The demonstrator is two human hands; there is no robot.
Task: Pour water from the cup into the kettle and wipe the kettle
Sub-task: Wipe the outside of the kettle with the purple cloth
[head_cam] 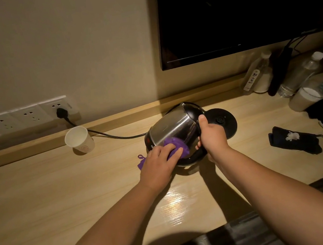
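A: Fingers (174, 154) of the left hand (158, 161) lie flat and pressed on a purple cloth (175, 144) vs. the steel wall of the kettle (173, 129); the right hand (213, 135) is wrapped round the kettle's black handle end, thumb up, holding it tipped on its side just above the bench (61, 191).

B: Big to small, pls?

A: Dark TV (244, 7) on the wall, top right. Then the bench. Then the kettle, mid-bench, partly over its round black base (223, 122), whose cord (112, 135) runs to a plug (62, 112) in the wall sockets. Then the white paper cup (79, 140), upright, well to the left, near the back edge. Smallest: the cloth.

B: Which step?

A: Wiping, I'd say. Cup stands apart, so pouring looks done, tho its contents can't be seen.

B: Next?

A: Prob. turn the body w/ the right hand to bring unwiped steel under the cloth, keep the lid end from dipping so no water spills, then seat it back on the base.
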